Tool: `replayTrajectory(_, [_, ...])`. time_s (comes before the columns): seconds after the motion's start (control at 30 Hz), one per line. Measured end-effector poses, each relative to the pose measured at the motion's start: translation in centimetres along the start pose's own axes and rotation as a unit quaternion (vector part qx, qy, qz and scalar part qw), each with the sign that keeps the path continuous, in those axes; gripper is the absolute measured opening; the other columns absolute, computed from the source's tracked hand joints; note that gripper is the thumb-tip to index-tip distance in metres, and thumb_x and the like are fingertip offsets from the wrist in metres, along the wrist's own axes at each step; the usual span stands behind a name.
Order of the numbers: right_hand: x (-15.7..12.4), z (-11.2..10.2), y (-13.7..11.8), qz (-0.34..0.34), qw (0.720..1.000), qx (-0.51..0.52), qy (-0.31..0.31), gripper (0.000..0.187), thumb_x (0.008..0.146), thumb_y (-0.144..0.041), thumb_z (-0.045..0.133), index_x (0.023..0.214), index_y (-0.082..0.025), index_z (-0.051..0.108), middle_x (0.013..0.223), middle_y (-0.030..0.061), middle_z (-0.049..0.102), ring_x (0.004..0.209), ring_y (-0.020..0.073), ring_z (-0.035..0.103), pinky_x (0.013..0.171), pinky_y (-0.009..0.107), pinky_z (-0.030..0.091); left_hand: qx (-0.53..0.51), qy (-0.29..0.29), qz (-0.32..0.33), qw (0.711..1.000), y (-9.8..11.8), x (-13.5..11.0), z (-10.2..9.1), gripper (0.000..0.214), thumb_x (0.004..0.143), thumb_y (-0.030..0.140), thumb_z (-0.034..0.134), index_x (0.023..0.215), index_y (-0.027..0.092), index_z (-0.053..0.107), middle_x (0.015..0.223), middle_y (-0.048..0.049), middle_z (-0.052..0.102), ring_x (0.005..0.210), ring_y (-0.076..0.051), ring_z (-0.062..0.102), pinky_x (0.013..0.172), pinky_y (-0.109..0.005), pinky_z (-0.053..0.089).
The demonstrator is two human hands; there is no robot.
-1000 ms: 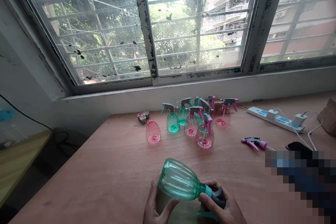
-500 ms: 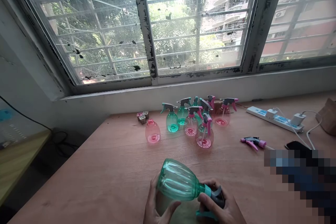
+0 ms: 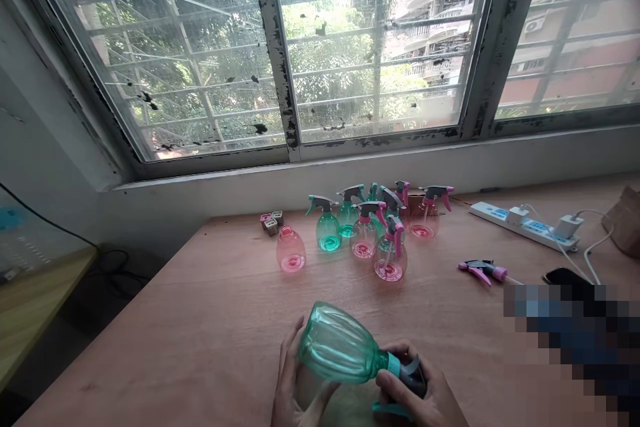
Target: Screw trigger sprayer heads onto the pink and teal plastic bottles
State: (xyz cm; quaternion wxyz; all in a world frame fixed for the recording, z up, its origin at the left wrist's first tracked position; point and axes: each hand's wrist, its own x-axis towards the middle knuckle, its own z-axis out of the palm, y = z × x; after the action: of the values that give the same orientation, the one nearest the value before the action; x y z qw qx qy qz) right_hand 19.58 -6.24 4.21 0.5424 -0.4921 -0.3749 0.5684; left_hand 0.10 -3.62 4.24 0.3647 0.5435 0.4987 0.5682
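A clear green spray bottle [image 3: 340,345] lies tilted in the air near the table's front, its base up to the left and its grey and teal spray head [image 3: 413,377] down to the right. My right hand [image 3: 431,393] is closed round the spray head, thumb near the collar. My left hand [image 3: 300,383] cups the bottle's base end, fingers behind it and thumb underneath. Past the hands, a pink bottle body [image 3: 291,252] without a head stands upright. A loose pink and grey spray head [image 3: 483,271] rests on its side to the right.
Several green and pink spray bottles [image 3: 363,237] stand grouped before the window wall. Small square blocks [image 3: 271,221] sit left of them. A power strip [image 3: 525,227] with plugged chargers, white cables and a dark phone [image 3: 570,277] occupy the right side. The wooden table [image 3: 200,320] ends at the left.
The fingers of my left hand have shifted slightly on the bottle's base. Bottle and right hand have barely moved, and the things on the table stay put.
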Motion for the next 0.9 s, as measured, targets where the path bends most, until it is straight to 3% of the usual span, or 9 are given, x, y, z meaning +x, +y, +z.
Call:
replayTrajectory(0.17, [0.12,-0.06,0.06,-0.068,0.997,-0.032,-0.018,0.042,0.070,-0.055,0.078,0.086,-0.018,0.069,0.065,-0.0001,0.063,0.060,0.0170,0.059,0.055,0.026,0.049,-0.017,-0.011,-0.011,1.000,-0.16,-0.09,-0.20,0.082,0.068,0.047,0.081,0.140,0.026,0.048,0.154,-0.0076,0.045,0.144,-0.035,0.037,0.121,-0.045,0.029])
replayTrajectory(0.4, [-0.05,-0.11,-0.18,-0.026,1.000,-0.004,-0.011,0.047,0.072,-0.061,0.074,0.091,-0.018,0.067,0.057,0.0009,0.064,0.057,0.0194,0.060,0.056,0.029,0.050,0.021,0.004,0.016,1.000,0.54,0.03,-0.12,0.068,0.071,0.044,0.080,0.133,0.031,0.056,0.152,-0.0043,0.047,0.143,-0.033,0.039,0.121,-0.045,0.029])
replayTrajectory(0.57, [0.03,-0.06,-0.32,-0.053,0.998,-0.015,-0.020,0.042,0.071,-0.055,0.078,0.088,-0.019,0.067,0.061,-0.0004,0.062,0.057,0.0173,0.059,0.054,0.027,0.048,0.014,-0.004,0.025,1.000,0.48,0.12,-0.42,0.086,0.059,0.051,0.086,0.135,0.026,0.055,0.152,-0.0089,0.047,0.142,-0.038,0.039,0.121,-0.048,0.026])
replayTrajectory(0.73, [0.06,0.03,-0.45,-0.060,0.997,-0.043,-0.005,0.041,0.070,-0.054,0.079,0.085,-0.018,0.068,0.070,0.0009,0.064,0.063,0.0187,0.060,0.059,0.029,0.050,-0.003,0.003,-0.030,1.000,0.22,0.12,-0.34,0.072,0.073,0.051,0.075,0.136,0.023,0.052,0.156,-0.0098,0.041,0.144,-0.035,0.035,0.121,-0.047,0.027])
replayTrajectory(0.9, [0.15,-0.10,0.07,-0.030,0.999,-0.022,-0.006,0.048,0.071,-0.060,0.075,0.092,-0.018,0.066,0.058,-0.0008,0.061,0.057,0.0189,0.059,0.055,0.030,0.051,-0.004,-0.016,-0.015,1.000,0.24,0.11,-0.11,0.069,0.073,0.046,0.077,0.135,0.027,0.054,0.155,-0.0063,0.043,0.143,-0.033,0.040,0.121,-0.044,0.028])
